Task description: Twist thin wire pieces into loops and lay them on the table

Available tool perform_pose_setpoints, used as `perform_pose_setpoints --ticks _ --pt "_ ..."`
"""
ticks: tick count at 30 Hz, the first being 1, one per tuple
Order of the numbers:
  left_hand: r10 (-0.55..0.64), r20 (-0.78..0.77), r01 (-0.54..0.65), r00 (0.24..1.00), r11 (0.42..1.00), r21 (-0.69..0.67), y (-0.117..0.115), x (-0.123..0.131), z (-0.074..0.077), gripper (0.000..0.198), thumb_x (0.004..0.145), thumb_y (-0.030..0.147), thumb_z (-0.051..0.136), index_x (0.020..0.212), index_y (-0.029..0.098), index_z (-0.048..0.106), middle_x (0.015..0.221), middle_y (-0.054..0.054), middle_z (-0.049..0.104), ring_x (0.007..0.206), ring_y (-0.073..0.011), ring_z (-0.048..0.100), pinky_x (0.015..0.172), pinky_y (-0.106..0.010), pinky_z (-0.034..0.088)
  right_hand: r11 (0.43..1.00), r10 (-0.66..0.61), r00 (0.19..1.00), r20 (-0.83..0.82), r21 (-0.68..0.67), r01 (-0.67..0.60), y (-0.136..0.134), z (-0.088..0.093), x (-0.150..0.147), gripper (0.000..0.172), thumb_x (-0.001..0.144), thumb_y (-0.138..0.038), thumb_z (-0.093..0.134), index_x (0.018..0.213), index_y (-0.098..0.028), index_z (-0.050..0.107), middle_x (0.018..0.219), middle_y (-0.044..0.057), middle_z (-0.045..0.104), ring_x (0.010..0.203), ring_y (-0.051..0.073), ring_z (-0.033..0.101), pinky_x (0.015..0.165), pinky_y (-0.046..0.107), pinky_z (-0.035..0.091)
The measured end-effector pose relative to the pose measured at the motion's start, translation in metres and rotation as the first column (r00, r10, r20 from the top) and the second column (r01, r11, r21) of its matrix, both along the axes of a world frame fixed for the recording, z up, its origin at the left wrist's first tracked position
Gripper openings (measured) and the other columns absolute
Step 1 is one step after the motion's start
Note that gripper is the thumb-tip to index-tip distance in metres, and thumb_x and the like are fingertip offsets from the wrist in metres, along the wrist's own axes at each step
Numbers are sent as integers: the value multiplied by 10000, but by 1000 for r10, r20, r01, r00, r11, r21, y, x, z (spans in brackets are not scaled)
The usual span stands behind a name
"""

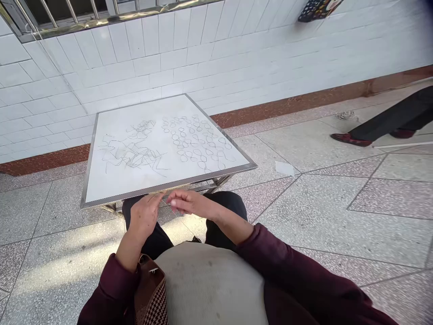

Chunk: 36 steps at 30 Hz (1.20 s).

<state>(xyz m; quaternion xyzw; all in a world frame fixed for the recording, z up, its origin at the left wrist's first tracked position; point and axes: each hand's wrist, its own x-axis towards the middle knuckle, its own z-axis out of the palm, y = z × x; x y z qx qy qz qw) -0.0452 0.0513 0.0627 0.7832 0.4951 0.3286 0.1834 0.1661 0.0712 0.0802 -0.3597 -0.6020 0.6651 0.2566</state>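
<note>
My left hand [145, 215] is closed near the front edge of a white-topped table [152, 186], its fingertips pressed around something too thin to make out. Close to its right, my right hand [189, 202] has its fingers bent together, and a faint thin line shows between the two hands. On the left of the tabletop lies a tangle of thin dark wire pieces [142, 155]. Several wire pieces shaped into linked loops [199, 140] are spread over the right side.
A tiled wall with a barred window [67, 13] rises behind the table. To the right, a person's leg and dark red shoe [352, 139] are on the floor. A white piece of paper [284, 169] lies there too. A brown bag [149, 284] rests against my body.
</note>
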Motion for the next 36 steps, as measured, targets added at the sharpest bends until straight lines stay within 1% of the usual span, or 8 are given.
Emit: perform_pose_setpoints --ticks 3,5,9,14,20,25,30,36 --pt "-3 63 5 998 999 -41 -2 9 1 351 945 239 475 1227 244 684 1006 -84 737 933 -245 655 860 -362 491 999 -50 999 -20 19 51 -2 -5 -12 257 830 -448 678 910 -207 644 687 -19 611 596 111 488 530 228 333" --pt "23 231 20 973 983 -183 -1 11 0 364 952 309 488 1273 247 650 1012 -76 733 895 -233 660 834 -360 509 996 -91 995 -26 1 91 -3 -10 -13 253 851 -447 648 911 -202 644 669 -23 600 548 95 434 505 222 300" --pt "201 632 213 749 830 -516 2 3 -1 518 933 429 524 1404 214 511 975 -82 735 799 -202 676 730 -333 546 987 -135 988 -78 -103 127 -1 -16 -6 323 842 -499 646 924 -187 631 651 -38 565 477 63 296 449 213 196" --pt "398 688 280 607 703 -654 10 -6 3 561 849 397 627 1337 130 551 945 -122 754 802 -193 698 676 -289 550 982 -145 980 -135 -138 126 6 -18 1 374 839 -538 639 949 -181 652 637 -48 526 475 60 277 441 212 170" --pt "405 665 234 627 717 -657 20 -8 10 513 793 362 700 1250 141 623 842 -74 748 716 -142 666 627 -238 531 992 -61 995 -76 -118 52 17 -14 1 346 867 -511 616 961 -182 669 648 -40 532 496 67 312 462 213 214" --pt "336 670 326 662 675 -661 17 -6 10 531 784 333 745 1270 161 621 838 -69 744 678 -122 644 634 -236 522 997 -73 997 13 -9 73 16 -11 1 339 900 -501 567 997 -190 664 640 -42 531 508 77 350 481 215 252" --pt "326 746 438 580 648 -623 8 -1 6 505 798 293 750 1274 185 621 889 -71 747 713 -129 654 649 -241 515 987 -114 993 33 117 109 10 -9 1 315 910 -474 562 1003 -194 674 620 -36 545 534 95 406 514 226 298" --pt "354 835 543 422 638 -545 -1 3 8 589 773 220 772 1329 225 575 962 -66 739 747 -119 650 650 -215 509 974 -196 980 -38 111 199 2 -6 -2 314 903 -487 567 966 -194 660 624 -39 553 505 84 362 487 223 275"
